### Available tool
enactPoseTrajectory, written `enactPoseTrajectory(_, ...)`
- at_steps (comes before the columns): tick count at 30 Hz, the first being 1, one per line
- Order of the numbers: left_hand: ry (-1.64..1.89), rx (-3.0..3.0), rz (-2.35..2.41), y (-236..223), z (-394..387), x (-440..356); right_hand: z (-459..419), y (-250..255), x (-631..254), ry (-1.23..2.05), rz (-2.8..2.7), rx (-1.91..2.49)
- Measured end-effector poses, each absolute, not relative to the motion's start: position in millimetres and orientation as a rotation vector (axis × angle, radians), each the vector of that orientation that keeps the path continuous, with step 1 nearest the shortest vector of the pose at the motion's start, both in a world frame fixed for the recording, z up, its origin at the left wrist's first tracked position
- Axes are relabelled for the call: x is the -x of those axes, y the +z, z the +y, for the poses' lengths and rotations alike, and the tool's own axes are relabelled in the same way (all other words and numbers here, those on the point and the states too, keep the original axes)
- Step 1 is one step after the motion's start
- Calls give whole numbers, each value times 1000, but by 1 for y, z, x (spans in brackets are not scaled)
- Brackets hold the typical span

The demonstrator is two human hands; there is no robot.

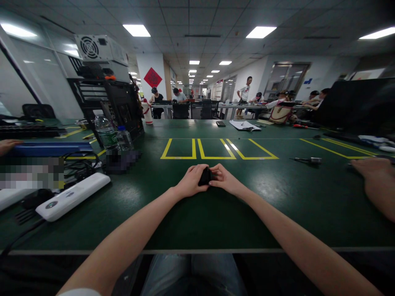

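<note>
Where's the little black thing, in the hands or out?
In: the left hand curls around the black thing, the right hand at its side.

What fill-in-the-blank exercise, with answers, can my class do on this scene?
Between the left hand and the right hand is a small object coloured ____.
The tape outlines on the green table are coloured ____.
The number of clear plastic bottles standing at the left is ____.
The diamond on the far pillar is coloured ____.
Missing words: black; yellow; two; red.
</note>
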State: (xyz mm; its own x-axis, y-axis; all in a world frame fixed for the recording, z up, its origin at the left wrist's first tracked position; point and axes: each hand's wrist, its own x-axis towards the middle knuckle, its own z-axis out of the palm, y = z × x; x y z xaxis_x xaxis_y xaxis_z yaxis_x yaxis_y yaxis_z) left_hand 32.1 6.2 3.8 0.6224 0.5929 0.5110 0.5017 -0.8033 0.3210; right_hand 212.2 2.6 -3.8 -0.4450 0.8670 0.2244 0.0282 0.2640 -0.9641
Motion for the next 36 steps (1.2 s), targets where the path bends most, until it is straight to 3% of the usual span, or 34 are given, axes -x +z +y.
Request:
enactPoseTrajectory(7, 926, -2693, 928, 2, 8, -33, 4, -2, -210, 1174, -1696, 877)
enactPoseTrajectory(18, 932, -2711, 907, 2, 8, -32, 3, -4, -211, 1294, -1700, 754)
enactPoseTrajectory(30, 917, -2695, 935, 4, 6, -33, 1, -3, -208, 1233, -1650, 945)
enactPoseTrajectory(36, 933, -2693, 913, 2, 8, -32, 2, -5, -210, 1278, -1714, 775)
